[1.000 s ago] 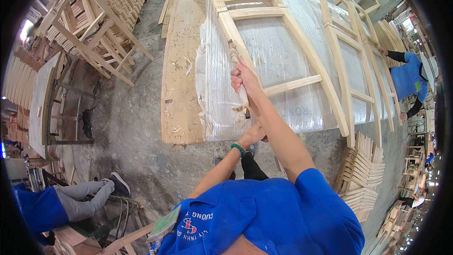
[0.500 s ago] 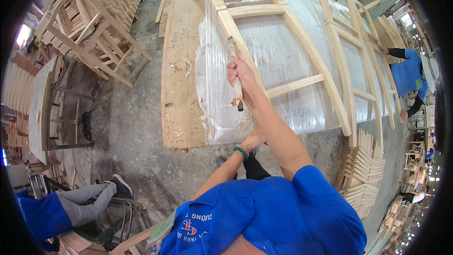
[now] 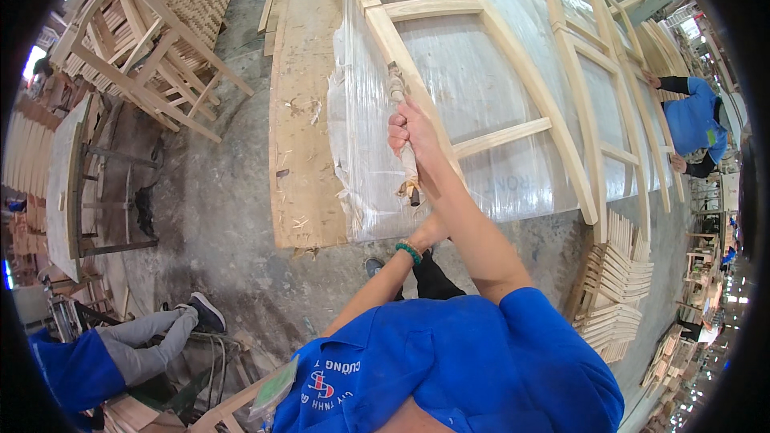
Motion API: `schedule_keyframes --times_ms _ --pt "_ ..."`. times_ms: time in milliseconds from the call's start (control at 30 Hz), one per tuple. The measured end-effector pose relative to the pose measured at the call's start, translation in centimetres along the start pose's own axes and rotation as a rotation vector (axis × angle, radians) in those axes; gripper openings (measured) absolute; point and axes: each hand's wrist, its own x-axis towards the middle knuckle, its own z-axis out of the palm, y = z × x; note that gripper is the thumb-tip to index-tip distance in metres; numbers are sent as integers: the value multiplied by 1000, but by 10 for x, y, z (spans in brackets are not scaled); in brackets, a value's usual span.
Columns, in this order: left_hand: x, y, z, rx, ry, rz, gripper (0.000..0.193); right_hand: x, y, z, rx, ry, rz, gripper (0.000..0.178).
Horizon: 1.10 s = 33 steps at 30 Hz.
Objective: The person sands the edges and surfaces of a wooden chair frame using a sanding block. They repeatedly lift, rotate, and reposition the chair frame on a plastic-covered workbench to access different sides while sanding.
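My right hand (image 3: 412, 130) is closed around a rod wrapped in pale, worn tape (image 3: 410, 162), with dark ends sticking out. It lies along the left rail of a pale wooden chair-back frame (image 3: 413, 72); whether it touches the wood I cannot tell. My left hand (image 3: 430, 231), below a green bead bracelet, is partly covered by my right forearm, and its fingers are hidden. Under the frame is a worktop covered in clear plastic film (image 3: 473, 56), with a bare brown board (image 3: 301, 136) along its left side.
More wooden frames (image 3: 589, 88) lie to the right, where a co-worker in blue (image 3: 694, 116) has both hands on one. Curved wooden parts (image 3: 613, 297) are stacked at the near right. Assembled frames (image 3: 152, 56) stand at far left. Another person's legs (image 3: 160, 337) show at near left.
My right hand and the rod have shifted slightly nearer to me along the frame rail. At the right, the co-worker's nearer hand has moved farther up along a frame.
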Motion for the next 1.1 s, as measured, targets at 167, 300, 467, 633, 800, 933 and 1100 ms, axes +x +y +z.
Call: schedule_keyframes --times_ms 167,300,467,633,800,933,1100 --pt "-2 0 1 -34 7 5 32 -10 0 7 -12 14 -69 28" --pt "-2 0 3 -55 11 22 30 1 -11 0 48 2 45 30" --pt "-3 4 5 -73 19 -11 26 4 -3 1 -81 68 -45 29" --pt "2 -3 6 -61 -6 -34 26 10 -9 -7 9 0 21 40" --pt "0 0 12 -57 49 11 24 19 -13 -13 23 -8 64 47" --pt "-2 7 10 -71 47 -20 24 25 -15 -12 -45 -31 52 55" --pt "-5 19 6 1 62 -61 24 30 -7 -11 -95 -56 -15 60"
